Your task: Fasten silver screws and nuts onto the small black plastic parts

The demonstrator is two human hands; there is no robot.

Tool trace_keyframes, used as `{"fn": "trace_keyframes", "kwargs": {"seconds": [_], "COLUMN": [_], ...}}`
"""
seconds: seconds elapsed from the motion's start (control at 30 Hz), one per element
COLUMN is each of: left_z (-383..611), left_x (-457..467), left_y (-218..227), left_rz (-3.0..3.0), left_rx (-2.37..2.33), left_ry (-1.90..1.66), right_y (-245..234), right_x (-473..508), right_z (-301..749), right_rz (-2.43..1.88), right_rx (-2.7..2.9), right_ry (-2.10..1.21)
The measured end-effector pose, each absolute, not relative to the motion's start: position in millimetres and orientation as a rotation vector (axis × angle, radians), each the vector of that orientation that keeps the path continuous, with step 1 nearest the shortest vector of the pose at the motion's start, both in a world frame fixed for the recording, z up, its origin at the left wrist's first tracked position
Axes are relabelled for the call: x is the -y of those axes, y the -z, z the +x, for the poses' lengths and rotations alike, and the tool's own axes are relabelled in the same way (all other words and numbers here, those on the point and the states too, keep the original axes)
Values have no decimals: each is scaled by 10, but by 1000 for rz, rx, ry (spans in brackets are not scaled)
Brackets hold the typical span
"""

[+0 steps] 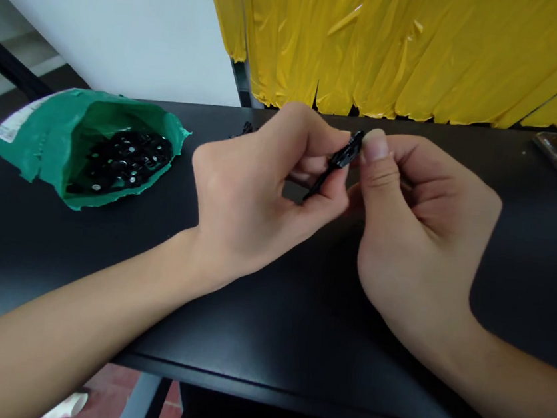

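Black bench [263, 341], yellow sheeting [427, 51] behind. Left hand [255, 186] pinches black part [346, 154] above bench, right hand's [421, 232] grip closed on its tip. Green bag [50, 136], black pieces [131, 157] inside, near back edge, left.

The left hand [245, 192] and right hand [421, 232] pinch a small black part [343, 157] above the dark counter [264, 335]; leftward, an open green bag [48, 132] holds black pieces [131, 157].

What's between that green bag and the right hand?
The head view shows the left hand pinching a small black piece, with dark bits partly hidden behind that hand.
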State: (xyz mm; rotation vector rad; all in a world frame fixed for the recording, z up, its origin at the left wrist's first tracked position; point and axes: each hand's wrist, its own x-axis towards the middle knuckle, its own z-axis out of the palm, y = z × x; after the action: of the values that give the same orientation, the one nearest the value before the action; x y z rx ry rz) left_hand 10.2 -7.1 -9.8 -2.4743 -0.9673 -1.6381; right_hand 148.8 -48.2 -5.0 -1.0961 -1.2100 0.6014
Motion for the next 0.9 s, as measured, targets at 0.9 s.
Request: {"fn": "trace_keyframes", "kwargs": {"seconds": [0.9], "left_z": [168], "left_x": [5], "left_y": [72], "left_rz": [-2852], "left_rx": [1545], "left_ry": [2254], "right_y": [192], "right_x": [276], "right_z": [1610], "right_rz": [-858], "right_rx": [1073], "right_ry": [-982]}}
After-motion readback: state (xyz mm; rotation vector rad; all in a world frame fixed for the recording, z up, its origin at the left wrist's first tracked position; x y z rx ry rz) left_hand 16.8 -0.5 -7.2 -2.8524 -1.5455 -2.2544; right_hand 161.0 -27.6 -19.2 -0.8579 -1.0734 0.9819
